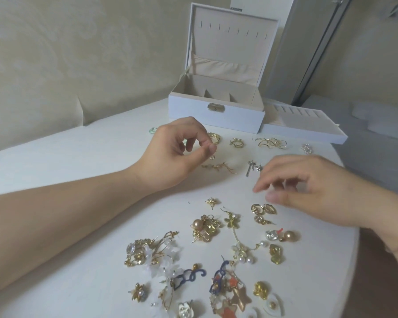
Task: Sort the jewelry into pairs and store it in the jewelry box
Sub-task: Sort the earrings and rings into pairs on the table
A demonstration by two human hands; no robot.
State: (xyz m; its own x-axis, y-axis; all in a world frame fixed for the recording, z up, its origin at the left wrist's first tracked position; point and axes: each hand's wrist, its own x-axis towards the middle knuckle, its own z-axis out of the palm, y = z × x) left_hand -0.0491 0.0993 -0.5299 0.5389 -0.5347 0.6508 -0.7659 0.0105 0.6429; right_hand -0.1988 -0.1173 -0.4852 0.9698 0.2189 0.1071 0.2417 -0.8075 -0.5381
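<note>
The left hand (182, 150) hovers over the far row of earrings with thumb and forefinger pinched together; they may hold something tiny, but I cannot tell what, if anything. The right hand (313, 191) hangs loosely curled and empty above a gold hoop pair (262, 208). Just beyond the left fingertips lie a gold ring (214, 137) and a thin gold vine earring (218, 167), already laid out apart from the rest. The risk is the left forearm (67, 221): it stretches beside the unsorted heap (152, 251) and could sweep pieces together or off the table (55, 157). Anything small in that pinch could also slip and vanish among the tangle. The jewelry box (216, 111) stands open behind, its compartments apparently empty.
</note>
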